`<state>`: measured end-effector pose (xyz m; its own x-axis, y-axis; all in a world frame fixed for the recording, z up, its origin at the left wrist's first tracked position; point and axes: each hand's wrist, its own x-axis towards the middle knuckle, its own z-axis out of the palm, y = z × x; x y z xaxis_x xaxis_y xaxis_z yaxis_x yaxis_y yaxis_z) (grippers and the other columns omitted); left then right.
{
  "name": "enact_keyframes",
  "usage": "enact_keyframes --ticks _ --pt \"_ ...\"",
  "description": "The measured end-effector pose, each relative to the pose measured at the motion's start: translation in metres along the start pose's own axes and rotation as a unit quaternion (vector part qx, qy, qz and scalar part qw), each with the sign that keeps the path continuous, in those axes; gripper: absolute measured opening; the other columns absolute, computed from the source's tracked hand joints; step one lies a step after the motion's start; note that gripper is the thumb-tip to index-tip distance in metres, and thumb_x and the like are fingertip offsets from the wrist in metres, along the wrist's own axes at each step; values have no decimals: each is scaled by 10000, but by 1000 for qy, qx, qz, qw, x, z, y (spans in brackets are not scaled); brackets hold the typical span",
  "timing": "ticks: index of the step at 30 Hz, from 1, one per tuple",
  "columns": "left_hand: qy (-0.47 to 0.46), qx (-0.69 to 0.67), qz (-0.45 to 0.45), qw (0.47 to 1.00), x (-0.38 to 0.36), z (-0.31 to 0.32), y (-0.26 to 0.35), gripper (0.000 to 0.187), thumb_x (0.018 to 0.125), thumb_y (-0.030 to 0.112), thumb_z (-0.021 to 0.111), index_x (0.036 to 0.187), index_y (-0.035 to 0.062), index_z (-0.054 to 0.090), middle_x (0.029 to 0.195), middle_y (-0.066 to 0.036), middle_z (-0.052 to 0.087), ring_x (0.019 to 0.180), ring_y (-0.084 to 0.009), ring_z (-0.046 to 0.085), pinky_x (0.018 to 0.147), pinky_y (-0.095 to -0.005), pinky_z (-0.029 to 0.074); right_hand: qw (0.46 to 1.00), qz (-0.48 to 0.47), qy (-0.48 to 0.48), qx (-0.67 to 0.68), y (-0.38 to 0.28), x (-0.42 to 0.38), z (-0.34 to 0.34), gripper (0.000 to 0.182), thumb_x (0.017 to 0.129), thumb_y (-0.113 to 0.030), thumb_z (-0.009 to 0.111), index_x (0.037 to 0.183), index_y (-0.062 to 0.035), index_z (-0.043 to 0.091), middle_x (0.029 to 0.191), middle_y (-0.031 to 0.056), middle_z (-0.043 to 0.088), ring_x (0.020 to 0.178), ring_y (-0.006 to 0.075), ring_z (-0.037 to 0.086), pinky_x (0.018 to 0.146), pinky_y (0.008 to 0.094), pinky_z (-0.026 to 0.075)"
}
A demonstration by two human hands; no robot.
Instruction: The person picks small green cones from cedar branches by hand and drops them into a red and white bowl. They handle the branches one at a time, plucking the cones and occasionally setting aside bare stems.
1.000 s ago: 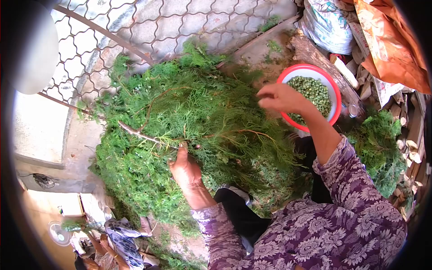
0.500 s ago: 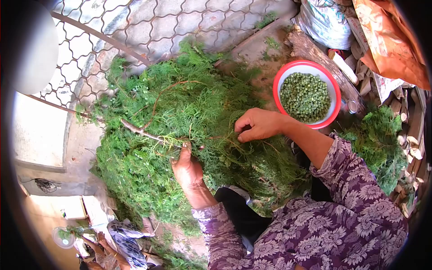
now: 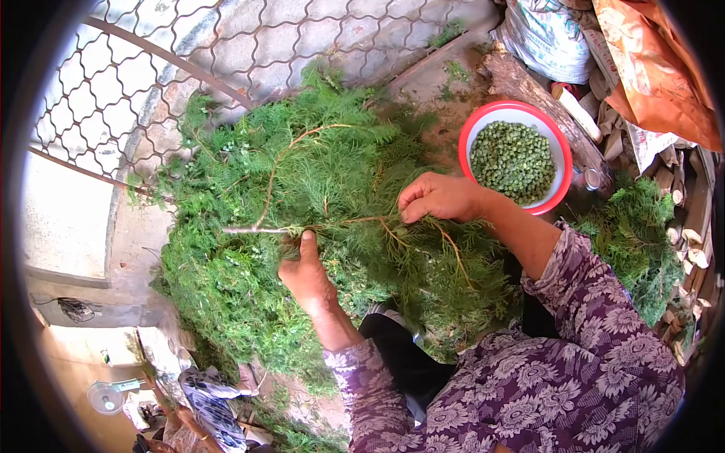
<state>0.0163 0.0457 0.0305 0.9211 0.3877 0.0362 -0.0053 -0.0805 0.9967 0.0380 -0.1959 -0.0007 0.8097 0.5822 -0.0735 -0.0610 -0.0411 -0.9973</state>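
My left hand [image 3: 310, 278] is closed around a cut conifer branch [image 3: 273, 181], thumb on top, near its thick bare stem end. The branch has brownish stems and feathery green sprays; one side shoot arches up and away. My right hand [image 3: 440, 198] pinches the branch farther along to the right, thumb against curled fingers. Whatever small piece may lie between those fingertips is hidden. Beneath both hands spreads a large heap of green conifer foliage [image 3: 219, 287]. A red-rimmed white bowl [image 3: 470, 121], holding many small green cones or seeds [image 3: 513, 162], stands beyond my right hand.
A wire mesh panel [image 3: 249, 45] borders the far side. To the right are a log [image 3: 529, 83], a white sack [image 3: 545, 41], an orange sheet [image 3: 657, 68], split wood [image 3: 691, 249] and more greenery [image 3: 630, 241]. Another person's patterned clothing [image 3: 215, 400] shows at lower left.
The branch has turned, its stem now nearly level and its side shoot swung right. My right hand has shifted slightly right onto the branch. The other person's arms have moved at lower left.
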Motion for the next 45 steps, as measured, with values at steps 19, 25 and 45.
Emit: enact_keyframes --ticks 19,25,45 --pt "-156 454 482 733 -51 51 -15 371 745 14 514 1108 89 519 1165 -113 518 1112 -257 476 979 -450 234 992 22 20 121 2 -1 3 77 701 -100 584 674 -28 582 623 -49 494 617 43 418 588 206 324" --pt "-191 357 455 793 -45 47 -22 389 681 -58 542 1059 33 524 953 -118 596 930 -264 565 872 -406 379 995 3 -25 99 -1 -5 3 106 696 -125 578 697 -20 593 641 -40 517 617 47 428 592 200 329" --pt "-240 9 -76 968 -42 49 -40 132 833 78 550 871 -36 605 690 -30 596 591 -69 506 541 -203 413 888 -150 409 144 -6 -15 -32 231 783 -226 647 893 -27 602 793 10 576 691 74 515 639 207 433"
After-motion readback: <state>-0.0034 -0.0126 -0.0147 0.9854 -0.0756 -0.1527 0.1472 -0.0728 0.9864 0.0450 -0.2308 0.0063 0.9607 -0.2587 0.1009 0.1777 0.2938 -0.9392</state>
